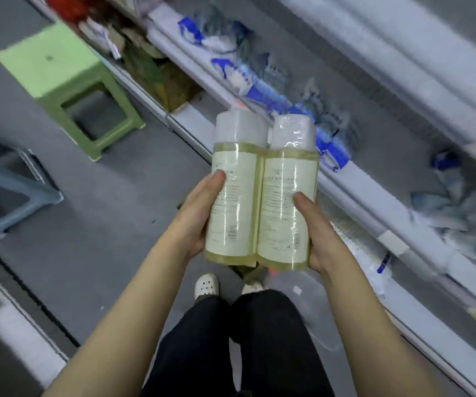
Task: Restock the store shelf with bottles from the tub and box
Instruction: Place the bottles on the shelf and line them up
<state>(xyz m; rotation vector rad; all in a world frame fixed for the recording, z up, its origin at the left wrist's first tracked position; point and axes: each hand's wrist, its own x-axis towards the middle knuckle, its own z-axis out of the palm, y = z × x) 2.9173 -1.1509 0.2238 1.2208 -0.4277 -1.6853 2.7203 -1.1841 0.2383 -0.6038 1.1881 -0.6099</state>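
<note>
Two bottles (261, 193) are sitting side by side at frame centre, the left hand (195, 216) gripping one, the right hand (315, 233) gripping the other, thumbs pressing their labels.

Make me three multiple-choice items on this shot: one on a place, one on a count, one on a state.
1. Where does the light green plastic stool stand?
A. on top of a shelf
B. on the grey floor, beside the white shelving
C. between the person's shoes
2. How many clear plastic bottles of yellowish liquid are held?
A. one
B. three
C. two
3. How are the bottles' white caps?
A. both on
B. both off
C. one missing
Key: 1 B, its legs rest on the floor at upper left; 2 C, the left hand grips one, the right hand the other; 3 A, a cap tops each bottle.
</note>
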